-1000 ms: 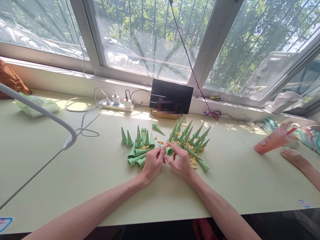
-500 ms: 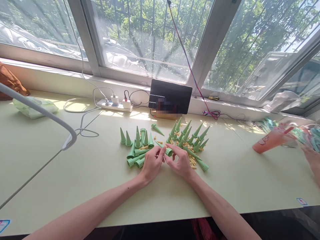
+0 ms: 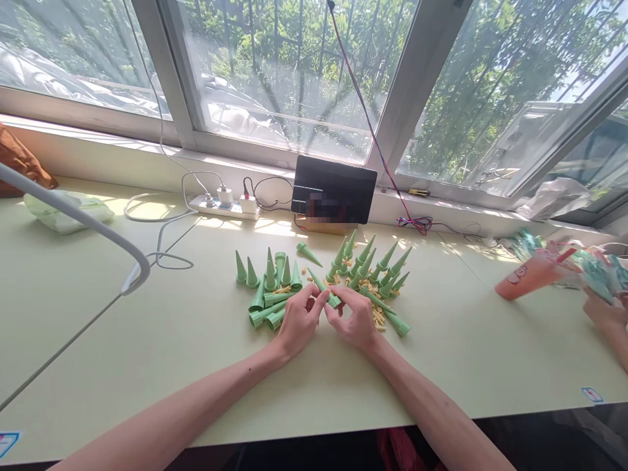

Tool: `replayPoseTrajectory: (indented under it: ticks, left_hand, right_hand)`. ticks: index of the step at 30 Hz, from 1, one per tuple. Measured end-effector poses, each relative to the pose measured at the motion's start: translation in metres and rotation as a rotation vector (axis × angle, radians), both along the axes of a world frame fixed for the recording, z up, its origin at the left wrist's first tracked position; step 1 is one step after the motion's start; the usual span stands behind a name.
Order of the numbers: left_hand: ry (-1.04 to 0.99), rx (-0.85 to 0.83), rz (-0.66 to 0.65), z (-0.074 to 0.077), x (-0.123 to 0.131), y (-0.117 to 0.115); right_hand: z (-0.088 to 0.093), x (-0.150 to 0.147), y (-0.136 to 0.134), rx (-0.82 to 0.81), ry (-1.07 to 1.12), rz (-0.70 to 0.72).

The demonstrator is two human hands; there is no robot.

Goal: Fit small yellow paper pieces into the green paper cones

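Observation:
A green plastic spike (image 3: pixel 320 282) with a wide ribbed end is pinched between the fingers of both hands, its tip pointing away to the upper left. My left hand (image 3: pixel 301 320) is closed on its left side, and my right hand (image 3: pixel 357 319) grips it by the wide end. Several matching spikes (image 3: pixel 269 278) stand and lie to the left. More upright spikes (image 3: pixel 366 265) stand on the right, among small yellow pieces (image 3: pixel 377 315). One spike (image 3: pixel 309 253) lies alone behind my hands. Whether a yellow piece is between my fingers is hidden.
A dark tablet (image 3: pixel 334 190) leans by the window behind a power strip (image 3: pixel 226 204) with cables. To the right are a tilted pink drink cup (image 3: pixel 530 275) and another person's hand (image 3: pixel 606 317) holding teal plastic. A grey curved tube (image 3: pixel 88 226) crosses the left side.
The held spike has turned, its tip rising and its wide end tilting down. My hands have barely shifted. At the right, the other person's hand has moved further in with the teal plastic.

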State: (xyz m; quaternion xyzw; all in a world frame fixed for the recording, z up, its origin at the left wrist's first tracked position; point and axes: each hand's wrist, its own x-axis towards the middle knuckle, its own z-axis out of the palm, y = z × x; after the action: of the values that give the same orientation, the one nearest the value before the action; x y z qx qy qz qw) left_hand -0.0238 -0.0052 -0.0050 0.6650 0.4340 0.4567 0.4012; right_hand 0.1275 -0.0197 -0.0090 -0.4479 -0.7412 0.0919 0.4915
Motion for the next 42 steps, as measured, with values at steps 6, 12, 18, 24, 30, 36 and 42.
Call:
replayPoseTrajectory:
  ticks: [6, 12, 18, 24, 30, 36, 42]
  left_hand:
    - [0.006, 0.008, -0.007, -0.001, 0.000, 0.001]
    - [0.034, 0.013, -0.012, 0.000, -0.001, 0.002]
    - [0.042, 0.014, -0.024, 0.003, -0.001, 0.002]
    - [0.066, 0.031, -0.034, 0.001, -0.002, 0.004]
    - [0.074, 0.056, -0.061, 0.000, -0.002, 0.005]
    - [0.088, 0.107, -0.072, -0.003, -0.003, 0.007]
    - [0.158, 0.224, -0.116, -0.006, -0.006, 0.011]
  right_hand:
    - [0.003, -0.001, -0.001, -0.003, -0.035, -0.004]
    - [0.003, -0.001, -0.001, -0.018, -0.050, -0.006]
    - [0.004, -0.001, 0.000, -0.005, -0.079, -0.007]
    - [0.002, 0.001, 0.001, 0.009, -0.080, -0.006]
    - [0.000, 0.002, 0.001, 0.029, -0.065, 0.000]
    - [0.001, 0.003, 0.001, 0.044, -0.081, -0.009]
    - [0.004, 0.002, 0.000, 0.026, -0.120, -0.016]
